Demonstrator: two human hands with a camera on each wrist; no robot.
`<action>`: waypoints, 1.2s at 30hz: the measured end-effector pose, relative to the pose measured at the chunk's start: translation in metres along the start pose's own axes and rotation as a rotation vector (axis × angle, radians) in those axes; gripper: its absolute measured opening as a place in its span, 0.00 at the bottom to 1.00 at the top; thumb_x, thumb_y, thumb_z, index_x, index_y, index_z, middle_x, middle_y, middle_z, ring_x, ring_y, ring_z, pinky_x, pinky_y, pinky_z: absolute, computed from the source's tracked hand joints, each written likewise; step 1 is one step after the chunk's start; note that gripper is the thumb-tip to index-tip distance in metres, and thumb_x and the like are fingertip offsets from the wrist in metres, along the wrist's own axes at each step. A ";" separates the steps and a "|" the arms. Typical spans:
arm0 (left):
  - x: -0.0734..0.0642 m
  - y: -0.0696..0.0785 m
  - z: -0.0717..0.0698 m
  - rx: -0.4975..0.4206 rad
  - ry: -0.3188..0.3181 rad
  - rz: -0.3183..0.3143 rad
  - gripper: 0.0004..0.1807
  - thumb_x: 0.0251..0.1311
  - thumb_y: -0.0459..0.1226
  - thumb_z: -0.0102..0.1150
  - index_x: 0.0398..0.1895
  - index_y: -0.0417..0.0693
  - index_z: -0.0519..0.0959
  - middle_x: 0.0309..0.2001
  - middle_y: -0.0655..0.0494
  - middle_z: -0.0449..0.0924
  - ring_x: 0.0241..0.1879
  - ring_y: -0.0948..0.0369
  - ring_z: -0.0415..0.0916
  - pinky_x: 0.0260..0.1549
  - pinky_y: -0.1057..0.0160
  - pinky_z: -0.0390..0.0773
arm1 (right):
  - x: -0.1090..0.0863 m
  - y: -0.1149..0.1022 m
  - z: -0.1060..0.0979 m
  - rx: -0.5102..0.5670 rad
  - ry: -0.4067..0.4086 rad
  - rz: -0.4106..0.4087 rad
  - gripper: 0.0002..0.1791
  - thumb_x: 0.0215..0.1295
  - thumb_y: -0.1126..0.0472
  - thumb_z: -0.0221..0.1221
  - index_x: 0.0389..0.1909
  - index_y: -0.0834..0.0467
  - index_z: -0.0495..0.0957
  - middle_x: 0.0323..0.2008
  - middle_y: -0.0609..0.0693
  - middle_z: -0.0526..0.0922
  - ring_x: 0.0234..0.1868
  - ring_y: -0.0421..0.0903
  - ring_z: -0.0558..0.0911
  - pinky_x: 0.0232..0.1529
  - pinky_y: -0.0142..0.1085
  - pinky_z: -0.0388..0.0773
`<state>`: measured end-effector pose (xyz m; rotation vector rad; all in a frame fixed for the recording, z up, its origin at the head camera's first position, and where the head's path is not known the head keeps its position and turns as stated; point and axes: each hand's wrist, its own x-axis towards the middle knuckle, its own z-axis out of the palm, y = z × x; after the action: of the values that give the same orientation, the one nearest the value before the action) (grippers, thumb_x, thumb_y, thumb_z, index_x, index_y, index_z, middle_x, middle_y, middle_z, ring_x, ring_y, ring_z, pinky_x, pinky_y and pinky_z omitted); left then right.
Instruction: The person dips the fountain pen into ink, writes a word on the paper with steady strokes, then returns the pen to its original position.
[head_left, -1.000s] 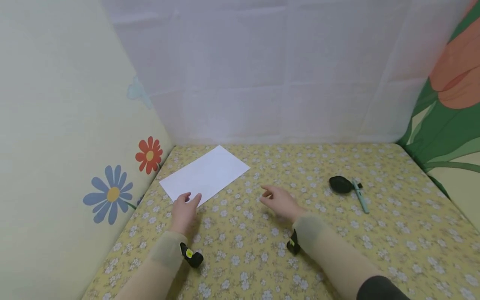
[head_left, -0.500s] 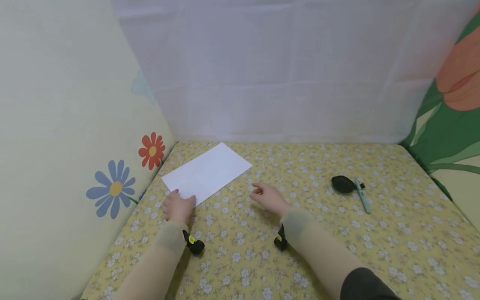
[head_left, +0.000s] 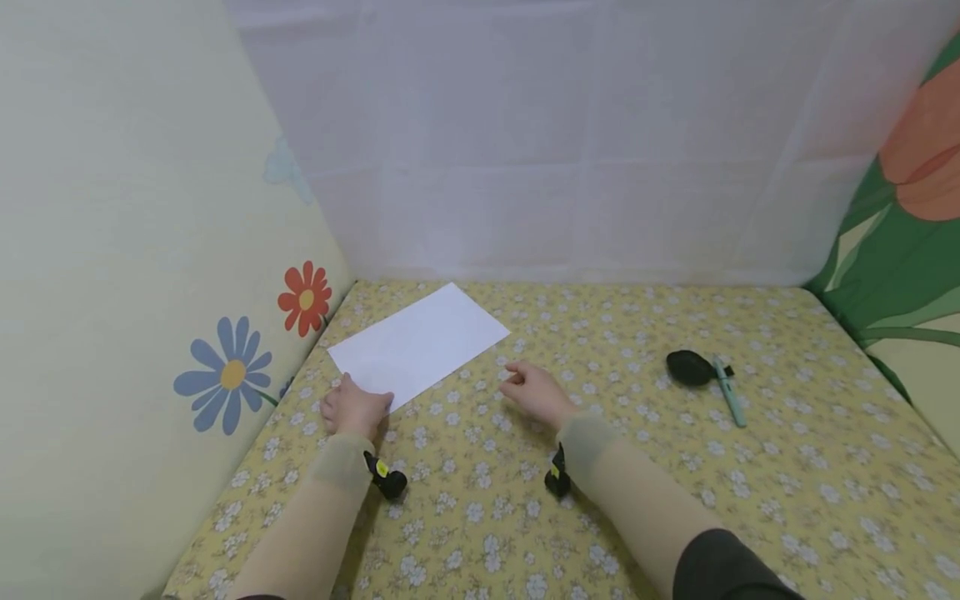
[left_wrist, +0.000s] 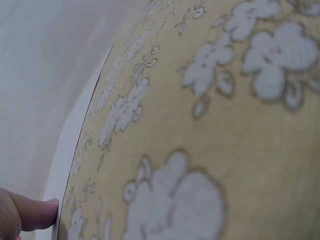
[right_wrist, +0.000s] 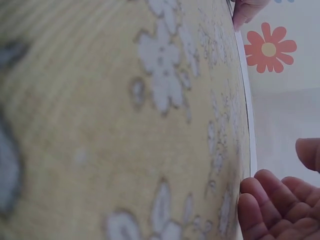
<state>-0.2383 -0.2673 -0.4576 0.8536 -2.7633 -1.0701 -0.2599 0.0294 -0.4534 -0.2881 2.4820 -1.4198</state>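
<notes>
A white sheet of paper [head_left: 427, 337] lies slantwise at the back left of a yellow flowered cloth [head_left: 480, 500]. My left hand [head_left: 356, 410] rests at its near left corner, thumb and index finger spread across that corner. In the left wrist view, the thumb [left_wrist: 40, 212] touches right at the paper's edge. To the right of the sheet, my right hand [head_left: 538, 393] is held low over the cloth, apart from the paper. Its loosely curled fingers [right_wrist: 272, 200] hold nothing, and the thumb stands away from them.
Over on the right lies a black bulb-shaped thing [head_left: 688, 368] with a narrow neck. A slim pale green pen-like stick [head_left: 731, 393] lies across that neck. A white sheet [head_left: 562, 150] hangs behind the table, and a painted wall [head_left: 135, 208] borders the left side.
My left hand has moved a little left and down onto the paper's near left corner. The right hand has drifted left toward the paper. The view has shifted slightly.
</notes>
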 end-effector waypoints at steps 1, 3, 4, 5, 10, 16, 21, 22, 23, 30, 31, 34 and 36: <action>0.001 0.000 0.000 0.016 -0.009 0.007 0.54 0.54 0.46 0.64 0.75 0.37 0.43 0.69 0.25 0.45 0.68 0.31 0.36 0.64 0.33 0.43 | 0.000 0.000 0.000 0.006 0.005 0.007 0.29 0.70 0.51 0.55 0.69 0.55 0.65 0.55 0.53 0.77 0.53 0.50 0.77 0.54 0.47 0.75; 0.002 -0.001 -0.001 0.043 -0.034 0.022 0.53 0.55 0.46 0.64 0.75 0.36 0.44 0.69 0.26 0.45 0.69 0.31 0.36 0.64 0.33 0.42 | 0.000 0.000 -0.001 0.020 0.016 0.021 0.28 0.70 0.51 0.55 0.69 0.55 0.65 0.55 0.54 0.77 0.54 0.51 0.77 0.55 0.47 0.74; 0.003 -0.001 -0.002 0.047 -0.043 0.030 0.52 0.55 0.46 0.64 0.75 0.37 0.45 0.70 0.27 0.45 0.69 0.32 0.36 0.64 0.33 0.41 | 0.000 0.000 -0.001 0.029 0.023 0.029 0.28 0.70 0.52 0.55 0.69 0.55 0.65 0.55 0.54 0.76 0.54 0.51 0.76 0.55 0.47 0.74; 0.004 -0.001 -0.002 0.050 -0.052 0.038 0.52 0.55 0.46 0.64 0.75 0.37 0.45 0.70 0.27 0.45 0.69 0.32 0.35 0.64 0.33 0.41 | 0.001 0.001 -0.001 0.035 0.031 0.038 0.28 0.70 0.52 0.55 0.68 0.55 0.65 0.56 0.54 0.76 0.55 0.52 0.76 0.56 0.48 0.74; 0.011 -0.003 -0.004 0.027 -0.088 0.076 0.53 0.54 0.43 0.66 0.76 0.41 0.44 0.71 0.29 0.45 0.69 0.32 0.35 0.64 0.33 0.39 | 0.005 0.003 -0.003 0.046 0.091 0.081 0.28 0.70 0.53 0.54 0.68 0.56 0.65 0.58 0.55 0.75 0.57 0.54 0.75 0.57 0.49 0.72; 0.024 -0.009 -0.004 0.024 -0.147 0.115 0.53 0.55 0.43 0.67 0.77 0.46 0.43 0.73 0.32 0.45 0.70 0.33 0.35 0.64 0.32 0.37 | 0.007 0.005 -0.006 0.031 0.178 0.110 0.29 0.67 0.56 0.54 0.68 0.59 0.65 0.60 0.58 0.73 0.60 0.56 0.72 0.60 0.51 0.70; 0.029 -0.011 -0.004 0.068 -0.191 0.158 0.52 0.56 0.43 0.67 0.77 0.45 0.45 0.73 0.33 0.46 0.70 0.35 0.40 0.63 0.32 0.38 | 0.008 0.008 -0.008 0.036 0.229 0.154 0.28 0.68 0.56 0.54 0.67 0.61 0.66 0.59 0.59 0.74 0.59 0.56 0.73 0.59 0.51 0.70; 0.029 -0.011 -0.004 0.075 -0.198 0.167 0.52 0.56 0.43 0.67 0.77 0.45 0.45 0.73 0.33 0.47 0.70 0.35 0.40 0.63 0.32 0.38 | 0.008 0.009 -0.009 0.030 0.232 0.162 0.28 0.68 0.56 0.54 0.67 0.61 0.65 0.59 0.59 0.73 0.60 0.56 0.72 0.59 0.51 0.70; 0.030 -0.011 -0.004 0.083 -0.203 0.176 0.52 0.56 0.43 0.67 0.77 0.45 0.45 0.73 0.34 0.47 0.70 0.35 0.40 0.63 0.32 0.38 | 0.008 0.010 -0.009 0.018 0.234 0.171 0.28 0.69 0.56 0.54 0.67 0.61 0.65 0.59 0.59 0.73 0.60 0.56 0.72 0.60 0.52 0.70; 0.031 -0.011 -0.004 0.111 -0.227 0.197 0.52 0.57 0.44 0.66 0.77 0.46 0.44 0.74 0.37 0.46 0.72 0.37 0.35 0.63 0.32 0.35 | 0.010 0.010 -0.011 0.023 0.224 0.222 0.30 0.69 0.56 0.53 0.69 0.61 0.62 0.63 0.60 0.70 0.64 0.57 0.68 0.62 0.51 0.68; 0.031 -0.011 -0.004 0.115 -0.230 0.198 0.51 0.57 0.44 0.66 0.77 0.46 0.44 0.74 0.37 0.46 0.72 0.37 0.35 0.63 0.32 0.35 | 0.009 0.009 -0.011 0.036 0.219 0.224 0.30 0.69 0.56 0.54 0.70 0.60 0.62 0.64 0.59 0.70 0.64 0.57 0.68 0.62 0.51 0.68; 0.031 -0.010 -0.004 0.118 -0.237 0.191 0.51 0.58 0.44 0.65 0.77 0.47 0.43 0.74 0.37 0.45 0.72 0.37 0.34 0.64 0.32 0.35 | 0.009 0.010 -0.011 0.069 0.210 0.221 0.30 0.69 0.56 0.54 0.70 0.60 0.61 0.64 0.59 0.69 0.64 0.56 0.68 0.62 0.51 0.68; 0.031 -0.010 -0.004 0.116 -0.241 0.188 0.51 0.58 0.44 0.65 0.77 0.47 0.43 0.75 0.37 0.44 0.72 0.37 0.33 0.64 0.32 0.34 | 0.009 0.010 -0.010 0.089 0.221 0.217 0.30 0.69 0.58 0.55 0.69 0.60 0.62 0.63 0.60 0.71 0.63 0.56 0.70 0.61 0.50 0.69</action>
<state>-0.2586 -0.2917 -0.4654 0.4882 -3.0549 -1.0504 -0.2722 0.0397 -0.4589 0.1604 2.5159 -1.5342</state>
